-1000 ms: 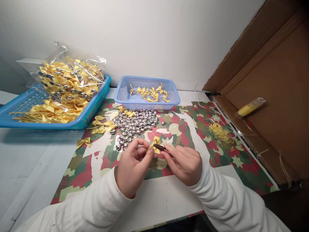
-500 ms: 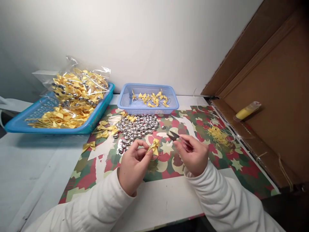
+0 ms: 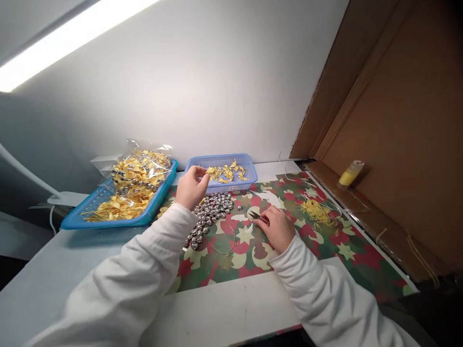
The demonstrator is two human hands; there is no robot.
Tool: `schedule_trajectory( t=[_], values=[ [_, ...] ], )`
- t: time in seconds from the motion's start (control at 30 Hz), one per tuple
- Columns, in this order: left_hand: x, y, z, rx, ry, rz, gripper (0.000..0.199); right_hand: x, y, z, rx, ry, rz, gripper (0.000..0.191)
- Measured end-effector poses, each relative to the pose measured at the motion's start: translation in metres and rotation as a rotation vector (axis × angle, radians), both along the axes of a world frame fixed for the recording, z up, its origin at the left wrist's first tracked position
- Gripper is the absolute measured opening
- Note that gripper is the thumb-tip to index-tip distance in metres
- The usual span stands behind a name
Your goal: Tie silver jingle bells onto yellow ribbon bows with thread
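My left hand point(image 3: 192, 187) reaches over the left end of the small blue basket point(image 3: 249, 185), thumb and forefinger pinched at a yellow ribbon bow point(image 3: 210, 171). Other yellow bows point(image 3: 228, 172) with thin cords lie in that basket. In my right hand point(image 3: 279, 228) are small dark thread snips point(image 3: 255, 215), held low over the patterned sheet with their tips pointing left. Between the hands spreads a pile of silver bells point(image 3: 213, 208), partly hidden by my left arm. A thin loose cord point(image 3: 224, 252) curves on the sheet in front of them.
A larger blue basket point(image 3: 72, 222) at the left holds yellow bows and a clear bag point(image 3: 142, 166) of bows with bells. Yellow cord scraps point(image 3: 316, 212) lie at the right. A yellow roll point(image 3: 350, 174) stands by the cardboard wall point(image 3: 394, 120). A lamp point(image 3: 72, 36) shines above.
My left hand has moved forward with the bow, from above the sheet to the small basket. My right hand has lowered slightly with the snips. The view has tilted up, bringing the lamp in.
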State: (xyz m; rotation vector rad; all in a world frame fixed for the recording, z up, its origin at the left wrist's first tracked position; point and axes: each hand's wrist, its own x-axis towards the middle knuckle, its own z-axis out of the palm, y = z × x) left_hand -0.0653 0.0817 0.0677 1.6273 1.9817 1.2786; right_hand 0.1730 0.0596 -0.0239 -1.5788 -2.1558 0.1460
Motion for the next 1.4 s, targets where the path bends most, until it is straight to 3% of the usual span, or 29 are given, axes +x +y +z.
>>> schedule_trajectory(
  t=[0.07, 0.13, 0.33, 0.5, 0.67, 0.87, 1.1, 1.27, 1.4],
  values=[
    [-0.002, 0.008, -0.003, -0.021, 0.081, 0.036, 0.029, 0.001, 0.002, 0.001, -0.038, -0.016, -0.032, 0.016],
    [0.0, 0.0, -0.007, -0.04, 0.162, 0.019, 0.037, 0.002, 0.004, 0.002, -0.064, -0.012, -0.059, 0.014],
    [0.004, -0.051, -0.021, -0.156, 0.351, -0.345, 0.016, 0.003, 0.007, 0.0, -0.064, 0.023, -0.069, 0.008],
    [0.003, -0.071, -0.042, -0.185, 0.425, -0.403, 0.017, 0.0, 0.003, 0.004, -0.055, 0.056, -0.069, 0.006],
    [0.0, -0.084, -0.056, -0.22, 0.475, -0.432, 0.016, -0.007, 0.0, 0.027, -0.011, 0.246, 0.083, 0.004],
    [-0.007, -0.093, -0.056, -0.333, 0.572, -0.637, 0.018, -0.022, 0.002, 0.045, -0.104, 0.16, 0.272, 0.007],
    [-0.016, -0.092, -0.054, -0.253, 0.618, -0.579, 0.012, -0.053, -0.019, 0.023, -0.157, -0.012, 0.642, 0.024],
    [-0.025, -0.089, -0.059, -0.08, 0.489, -0.458, 0.014, -0.064, -0.033, 0.009, -0.114, -0.168, 0.676, 0.017],
    [-0.028, -0.087, -0.062, -0.096, 0.504, -0.396, 0.017, -0.069, -0.038, 0.003, -0.08, -0.227, 0.663, 0.011]
  ],
)
